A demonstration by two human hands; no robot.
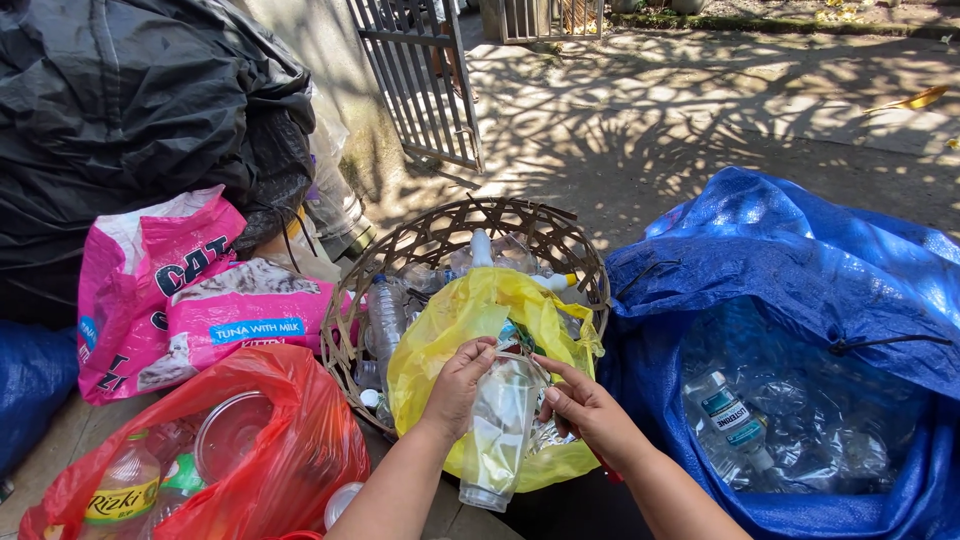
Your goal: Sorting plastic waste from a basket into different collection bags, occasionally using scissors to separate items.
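Observation:
My left hand (457,388) and my right hand (585,410) both grip a clear plastic cup (500,430) near its rim. The cup hangs upright in front of a yellow plastic bag (455,325). That yellow bag lies in a woven wicker basket (440,232) among clear plastic bottles (386,318). Crumpled clear film shows inside the cup.
A big blue sack (790,270) with several clear bottles stands open on the right. A red plastic bag (290,440) with bottles and a lid lies at lower left. Behind it are a pink pet-food bag (190,300), black rubbish sacks (130,110) and a metal gate (420,70).

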